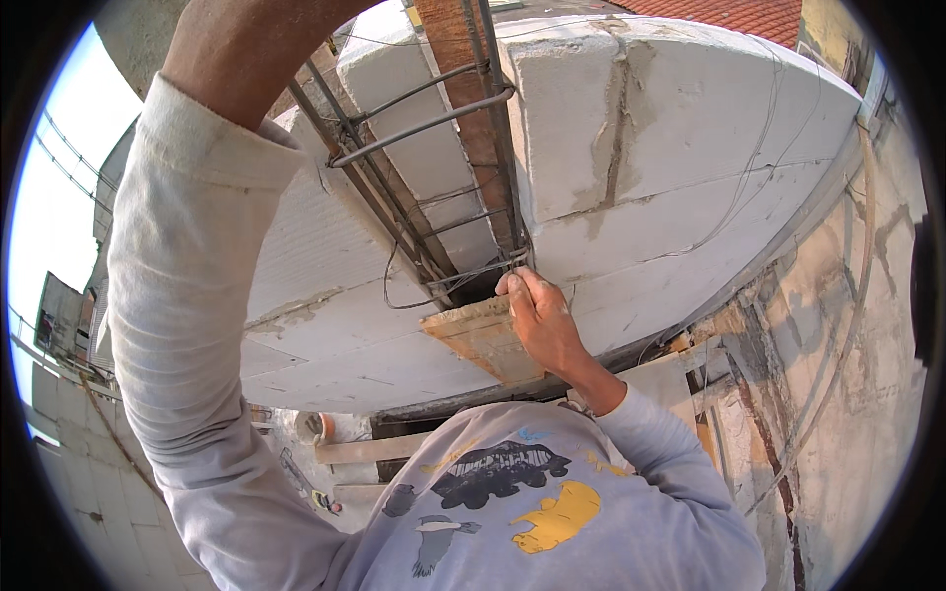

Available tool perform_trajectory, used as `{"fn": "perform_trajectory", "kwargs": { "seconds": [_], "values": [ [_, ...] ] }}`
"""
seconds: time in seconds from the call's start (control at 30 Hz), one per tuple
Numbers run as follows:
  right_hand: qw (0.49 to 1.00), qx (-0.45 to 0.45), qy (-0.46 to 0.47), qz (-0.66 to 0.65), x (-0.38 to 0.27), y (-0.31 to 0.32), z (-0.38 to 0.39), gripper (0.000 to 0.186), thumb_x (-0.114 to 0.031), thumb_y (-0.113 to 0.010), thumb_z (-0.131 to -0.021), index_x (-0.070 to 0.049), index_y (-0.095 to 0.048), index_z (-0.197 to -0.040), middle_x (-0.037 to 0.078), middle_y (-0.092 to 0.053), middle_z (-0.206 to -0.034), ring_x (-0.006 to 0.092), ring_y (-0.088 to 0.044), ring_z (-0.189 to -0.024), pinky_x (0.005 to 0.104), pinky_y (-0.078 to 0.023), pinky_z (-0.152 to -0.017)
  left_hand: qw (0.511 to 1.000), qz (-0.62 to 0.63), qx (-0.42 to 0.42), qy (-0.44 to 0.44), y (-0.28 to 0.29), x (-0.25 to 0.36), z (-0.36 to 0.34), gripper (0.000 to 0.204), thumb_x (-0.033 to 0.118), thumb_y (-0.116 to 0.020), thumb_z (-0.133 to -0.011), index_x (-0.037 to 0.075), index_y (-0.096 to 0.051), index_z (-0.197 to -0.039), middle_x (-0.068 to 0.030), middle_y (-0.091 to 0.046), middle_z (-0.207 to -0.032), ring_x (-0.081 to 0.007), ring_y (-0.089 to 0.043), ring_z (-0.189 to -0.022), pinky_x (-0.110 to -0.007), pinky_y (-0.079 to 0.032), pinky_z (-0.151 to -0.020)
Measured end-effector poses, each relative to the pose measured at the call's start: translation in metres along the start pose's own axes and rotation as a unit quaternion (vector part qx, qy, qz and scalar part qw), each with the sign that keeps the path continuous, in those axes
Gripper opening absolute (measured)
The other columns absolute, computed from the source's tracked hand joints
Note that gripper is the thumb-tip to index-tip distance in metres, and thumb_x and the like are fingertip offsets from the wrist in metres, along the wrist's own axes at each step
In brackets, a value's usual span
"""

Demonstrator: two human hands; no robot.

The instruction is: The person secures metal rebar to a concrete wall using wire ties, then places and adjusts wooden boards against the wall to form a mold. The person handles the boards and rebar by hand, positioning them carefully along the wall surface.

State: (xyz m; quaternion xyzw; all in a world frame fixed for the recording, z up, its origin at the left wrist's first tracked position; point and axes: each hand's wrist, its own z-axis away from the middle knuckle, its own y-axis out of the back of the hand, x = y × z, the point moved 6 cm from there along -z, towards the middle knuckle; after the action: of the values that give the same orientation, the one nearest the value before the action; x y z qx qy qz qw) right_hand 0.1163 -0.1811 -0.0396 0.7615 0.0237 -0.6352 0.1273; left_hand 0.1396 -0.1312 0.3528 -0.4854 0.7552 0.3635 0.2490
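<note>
My right hand (542,317) is closed in a pinch at the lower right corner of a steel rebar cage (424,123). A thin wire (404,303) loops across the foot of the cage and runs to these fingertips; its pinched end is hidden. Just below and left of the hand, a wooden board (483,340) is set against the white block wall (680,128), under the gap where the cage stands. My left arm (192,197) is raised past the cage's left side, and its hand lies beyond the top edge.
Another wooden board (468,89) stands upright behind the cage. Loose thin wires (744,187) hang over the wall at right. Below are planks (370,450) and an orange-rimmed bucket-like container (315,427). Red roof tiles (734,18) show beyond the wall, and a hose-like line (865,246) runs down the far right.
</note>
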Motion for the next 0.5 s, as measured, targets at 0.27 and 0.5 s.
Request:
{"fn": "perform_trajectory", "kwargs": {
  "seconds": [0.27, 0.5],
  "values": [
    [1.000, 0.009, 0.019, 0.009, -0.001, -0.002, -0.001, 0.035, -0.025, -0.042, -0.110, 0.001, -0.063, -0.100, 0.010, -0.047, -0.066, 0.0206, -0.046, -0.063, 0.0386, -0.042, -0.066, 0.854, -0.111, -0.509, -0.014, -0.041, 0.016, -0.019, 0.036, 0.028, -0.056, -0.103, -0.004, -0.071, -0.111, -0.0166, -0.072, -0.100, -0.0281, -0.069, -0.081, -0.041, -0.059, -0.082],
    [1.000, -0.012, 0.026, -0.006, -0.005, -0.018, 0.002, 0.034, -0.025, -0.042, -0.110, 0.000, -0.063, -0.099, 0.003, -0.045, -0.064, 0.0129, -0.044, -0.060, 0.0332, -0.040, -0.060, 0.855, -0.034, -0.517, 0.022, 0.002, 0.030, -0.010, 0.030, 0.021, -0.056, -0.100, -0.004, -0.072, -0.099, -0.0173, -0.072, -0.088, -0.0271, -0.069, -0.079, -0.040, -0.058, -0.078]
  ]
}}
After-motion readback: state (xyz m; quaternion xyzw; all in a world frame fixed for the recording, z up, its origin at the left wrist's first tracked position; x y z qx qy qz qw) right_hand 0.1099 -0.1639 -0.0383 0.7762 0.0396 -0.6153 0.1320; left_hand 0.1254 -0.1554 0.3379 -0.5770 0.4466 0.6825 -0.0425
